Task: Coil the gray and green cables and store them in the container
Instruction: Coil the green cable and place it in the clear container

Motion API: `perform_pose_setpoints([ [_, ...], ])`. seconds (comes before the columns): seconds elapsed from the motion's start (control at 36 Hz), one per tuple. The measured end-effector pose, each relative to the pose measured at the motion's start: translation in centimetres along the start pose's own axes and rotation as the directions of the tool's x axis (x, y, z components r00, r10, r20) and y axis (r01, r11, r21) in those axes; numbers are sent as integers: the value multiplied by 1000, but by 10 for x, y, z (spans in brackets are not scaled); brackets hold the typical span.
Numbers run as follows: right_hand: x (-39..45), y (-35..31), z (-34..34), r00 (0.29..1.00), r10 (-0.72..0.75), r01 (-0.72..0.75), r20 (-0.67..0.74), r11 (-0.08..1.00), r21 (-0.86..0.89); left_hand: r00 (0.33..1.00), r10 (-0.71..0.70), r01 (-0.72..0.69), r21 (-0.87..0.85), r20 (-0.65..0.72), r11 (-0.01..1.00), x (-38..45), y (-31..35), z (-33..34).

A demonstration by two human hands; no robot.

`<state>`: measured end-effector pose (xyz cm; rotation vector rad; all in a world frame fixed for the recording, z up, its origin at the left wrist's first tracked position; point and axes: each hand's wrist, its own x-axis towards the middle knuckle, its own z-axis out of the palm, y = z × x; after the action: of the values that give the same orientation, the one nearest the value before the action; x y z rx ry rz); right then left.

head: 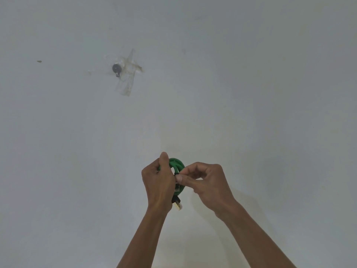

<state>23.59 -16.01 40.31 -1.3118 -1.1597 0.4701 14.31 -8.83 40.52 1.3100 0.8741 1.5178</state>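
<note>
A green cable (176,164) is wound into a small tight coil and held up in front of a pale wall. My left hand (158,180) grips the coil from the left, thumb up over its top. My right hand (204,180) pinches a small black piece, perhaps a tie, on the coil's right side. A yellowish plug (178,206) with a black collar hangs below my left palm. No gray cable and no container are in view.
The pale wall (251,93) fills the whole view. A small dark round metal fitting (116,69) sits on it at the upper left, with strips of old clear tape (127,78) stuck around it. A tiny dark speck (39,61) lies further left.
</note>
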Motion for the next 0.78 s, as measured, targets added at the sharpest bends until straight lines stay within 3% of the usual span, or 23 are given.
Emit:
perform_pose_setpoints([
  [0.14, -2, 11, 3, 993, -1, -2, -115, 1000, -25, 996, -86, 86, -54, 11, 995, -2, 0, 1],
  [0.25, -3, 16, 5, 998, 55, -56, 36, 998, 34, 994, -107, 107, -45, 11, 993, -4, 1, 1],
  [0.31, -4, 18, 7, 997, 26, -23, 67, 998, -54, 993, -120, 120, -27, 8, 992, -5, -2, 1],
  [0.47, -10, 19, 20, 990, -116, 89, -76, 953, -290, 992, -128, 128, 2, -1, 992, -9, -6, 1],
  [0.58, -11, 23, 28, 955, -236, 156, -176, 913, -377, 993, -115, 114, 14, 34, 993, -12, -6, 1],
  [0.78, -2, 26, 29, 929, -282, 155, -240, 885, -439, 992, -79, 75, 36, 102, 997, -14, -8, -3],
])
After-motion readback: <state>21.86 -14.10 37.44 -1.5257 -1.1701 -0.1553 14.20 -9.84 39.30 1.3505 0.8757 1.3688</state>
